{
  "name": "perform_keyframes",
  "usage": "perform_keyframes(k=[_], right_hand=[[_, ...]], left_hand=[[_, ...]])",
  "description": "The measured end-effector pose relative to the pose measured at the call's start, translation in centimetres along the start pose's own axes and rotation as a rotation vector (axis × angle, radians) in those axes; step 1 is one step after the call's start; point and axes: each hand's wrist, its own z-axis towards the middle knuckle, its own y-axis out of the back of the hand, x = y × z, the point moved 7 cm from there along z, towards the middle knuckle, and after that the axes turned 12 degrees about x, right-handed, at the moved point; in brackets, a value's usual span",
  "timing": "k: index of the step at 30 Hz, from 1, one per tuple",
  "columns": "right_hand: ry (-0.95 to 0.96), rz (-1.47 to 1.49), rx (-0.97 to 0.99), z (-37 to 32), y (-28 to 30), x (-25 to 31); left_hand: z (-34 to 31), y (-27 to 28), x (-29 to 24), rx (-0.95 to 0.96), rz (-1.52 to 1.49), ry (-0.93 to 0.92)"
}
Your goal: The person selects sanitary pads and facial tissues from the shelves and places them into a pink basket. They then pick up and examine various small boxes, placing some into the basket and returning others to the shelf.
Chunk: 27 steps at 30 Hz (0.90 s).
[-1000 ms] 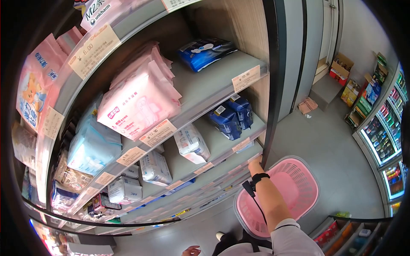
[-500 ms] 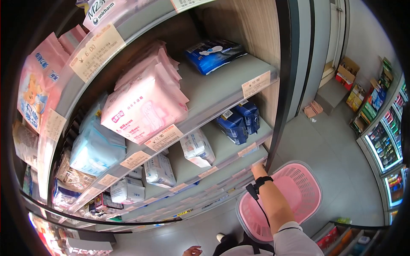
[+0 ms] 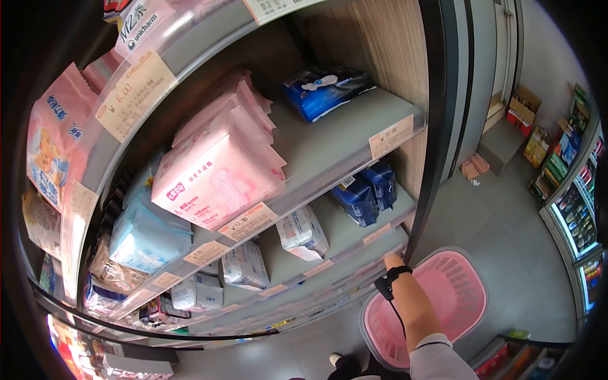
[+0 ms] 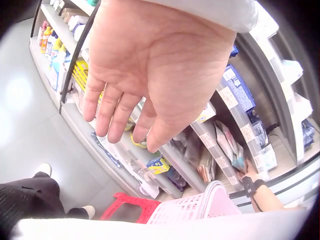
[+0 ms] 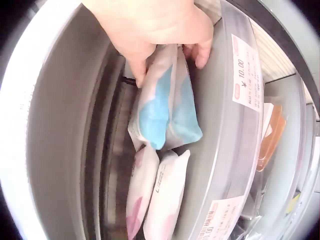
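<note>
In the right wrist view my right hand (image 5: 155,25) straddles two soft white-and-blue packets (image 5: 155,115) standing side by side on a grey shelf (image 5: 210,125). The thumb lies along one side and the fingers curl round the other. Two white-and-pink packets (image 5: 166,197) stand right below them in that view. Only the wrist edge of this hand shows in the head view, with the rest hidden by the shelf. My left hand (image 4: 155,70) hangs palm toward its camera, fingers loosely extended and holding nothing, in front of the lower shelves.
A pink basket (image 3: 453,304) is under my right forearm, beside the shelf unit. Higher shelves bear pink packs (image 3: 218,174), light-blue packs (image 3: 149,237) and dark-blue packs (image 3: 358,199). A red stool-like frame (image 4: 132,202) is by the basket. Cartons (image 3: 524,107) stand along the far wall.
The head view has shifted, so shelves and basket sit slightly lower and further right. My left hand has dropped out of it at the bottom. My right arm still reaches into the low shelf.
</note>
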Motion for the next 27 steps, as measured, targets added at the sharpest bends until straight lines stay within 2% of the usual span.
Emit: perform_keyframes(k=[2,3,6,11,12,13,15,16,18,21,22,24,27], right_hand=[[0.012,-0.040,0.007,-0.2,0.2,0.4],[0.020,-0.060,0.011,4.0,-3.8,3.6],[0.047,-0.121,0.019,4.1,-4.0,4.2],[0.098,-0.235,0.021,1.7,-1.5,4.2],[0.181,-0.620,-0.053,1.4,-1.3,5.4],[0.182,-0.623,-0.058,1.1,-0.9,5.5],[-0.185,-0.571,-0.107,0.4,0.7,3.7],[-0.182,-0.573,-0.112,0.1,0.9,3.4],[0.034,-0.369,-0.138,-0.8,0.8,4.1],[0.104,-0.423,-0.235,-2.9,0.8,5.1],[0.110,-0.424,-0.238,-3.4,0.7,5.2],[0.014,-0.162,-0.313,-4.5,1.6,4.4],[-0.058,-0.081,-0.297,-6.5,2.6,5.0]], left_hand=[[0.7,-0.2,1.8,0.007,-0.085,-0.031],[0.7,-0.3,1.6,0.008,-0.086,-0.030],[0.7,-0.4,1.0,-0.022,-0.076,-0.046],[1.4,-1.1,1.2,0.033,-0.092,-0.047],[1.7,-1.1,1.4,0.037,-0.091,-0.050],[2.1,-1.1,1.5,0.059,-0.069,-0.074],[2.2,-1.5,0.9,0.087,-0.047,-0.102],[2.1,-1.4,-0.6,0.078,0.008,-0.128],[2.3,-1.3,-2.3,0.069,0.065,-0.162],[3.6,-1.1,-3.5,0.115,0.184,-0.147],[4.2,-1.0,-4.5,0.134,0.206,-0.178],[5.9,-0.8,-6.0,0.186,0.183,-0.221],[9.2,-0.5,-9.9,0.196,0.153,-0.354]])
